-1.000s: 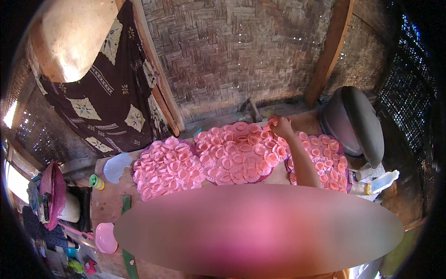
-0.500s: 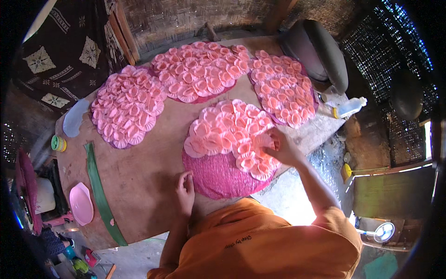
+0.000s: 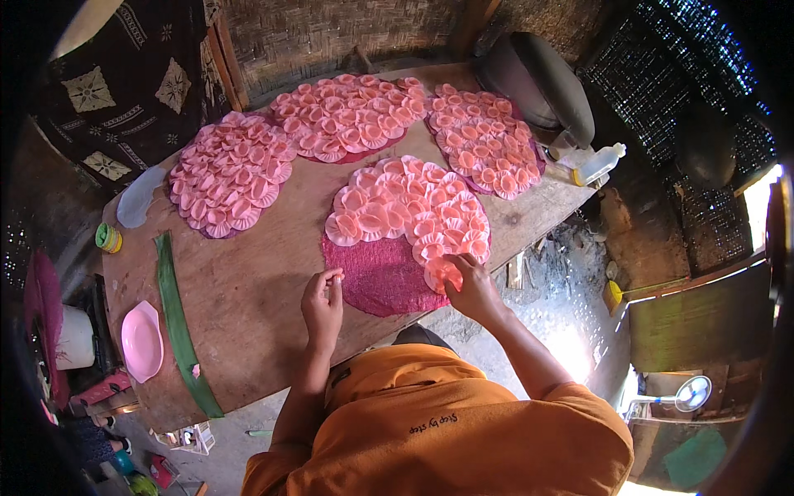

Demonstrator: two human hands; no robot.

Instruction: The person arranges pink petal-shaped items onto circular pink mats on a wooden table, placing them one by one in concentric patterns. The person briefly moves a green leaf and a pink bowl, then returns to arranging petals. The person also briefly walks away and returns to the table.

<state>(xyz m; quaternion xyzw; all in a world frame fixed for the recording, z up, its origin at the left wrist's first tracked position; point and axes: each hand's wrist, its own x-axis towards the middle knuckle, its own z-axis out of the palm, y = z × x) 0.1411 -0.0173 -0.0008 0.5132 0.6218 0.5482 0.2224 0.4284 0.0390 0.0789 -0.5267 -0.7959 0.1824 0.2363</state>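
Just in front of me on the table lies a round magenta woven mat (image 3: pixel 372 281), bare on its near left part. Pink pleated cup-shaped pieces (image 3: pixel 405 198) overlap across its far and right parts. At the near right of the mat, my right hand (image 3: pixel 475 293) has its fingers closed on one pink cup-shaped piece (image 3: pixel 440 275), low over the mat. My left hand (image 3: pixel 322 306) is beside the mat's left edge, thumb and fingertips pinched together; whatever is between them is too small to make out.
Three more mats bear pink pieces: at left (image 3: pixel 230 174), far middle (image 3: pixel 351 116) and right (image 3: pixel 488 140). A pink plate (image 3: pixel 143 341), green leaf strip (image 3: pixel 175 310) and yellow-green tub (image 3: pixel 107 238) are left. A dark wok (image 3: pixel 542 87) and clear bottle (image 3: pixel 600 164) stand far right.
My right hand has come nearer, from the mat's right side to its near right part, with a pink piece in its fingers. My left hand has risen slightly; the view has shifted.
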